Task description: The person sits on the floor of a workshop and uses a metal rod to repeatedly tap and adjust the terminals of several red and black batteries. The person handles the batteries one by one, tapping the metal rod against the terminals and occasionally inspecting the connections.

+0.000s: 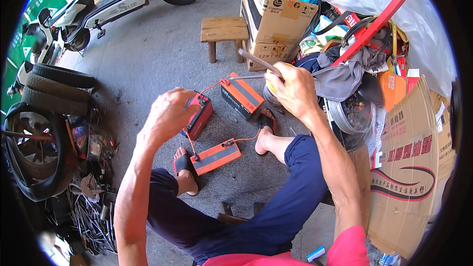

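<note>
Three batteries stand on the floor between my feet, joined by orange wires. My left hand [170,113] is above the red battery [201,118], thumb and fingers apart with nothing visible between them. Farther right is an orange-and-black battery [242,96]; nearest me lies another orange one [217,157] with a grey stripe. My right hand [294,87] is closed around a dark brown rod [260,63] that points up and left. A thin grey metal shaft [246,77] runs from beside this hand toward the far battery's terminal; its other end is hidden.
Tyres [56,86] and scattered metal tools [93,221] lie on the left. Ahead are a wooden stool [224,29] and stacked cartons [283,19]. Clothes, bags and a large cardboard sheet [409,167] crowd the right. A white scooter [113,7] stands at the back left.
</note>
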The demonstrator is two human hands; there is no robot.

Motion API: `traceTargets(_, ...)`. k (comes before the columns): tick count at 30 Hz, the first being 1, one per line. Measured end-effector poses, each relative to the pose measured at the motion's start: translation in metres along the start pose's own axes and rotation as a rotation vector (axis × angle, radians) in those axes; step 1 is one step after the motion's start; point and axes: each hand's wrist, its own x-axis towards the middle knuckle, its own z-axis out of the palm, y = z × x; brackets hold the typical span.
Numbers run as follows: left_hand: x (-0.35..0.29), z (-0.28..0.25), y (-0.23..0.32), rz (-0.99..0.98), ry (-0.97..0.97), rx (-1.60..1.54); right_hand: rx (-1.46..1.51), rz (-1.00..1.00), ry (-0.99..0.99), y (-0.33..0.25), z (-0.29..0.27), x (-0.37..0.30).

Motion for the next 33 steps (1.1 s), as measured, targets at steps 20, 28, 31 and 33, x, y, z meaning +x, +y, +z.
traceTargets(20,0.08,0.061,-0.006,-0.079,-0.155,-0.671,0.047,0.008,-0.086,-0.067,0.069,0.046)
traceTargets(28,0.075,0.077,-0.031,-0.14,-0.241,-0.654,0.097,-0.004,-0.098,-0.07,0.081,0.043)
traceTargets(31,0.073,0.084,-0.034,-0.148,-0.216,-0.696,0.093,-0.008,-0.103,-0.072,0.084,0.044)
traceTargets(33,0.074,0.086,-0.038,-0.159,-0.207,-0.673,0.093,0.003,-0.109,-0.075,0.086,0.045)
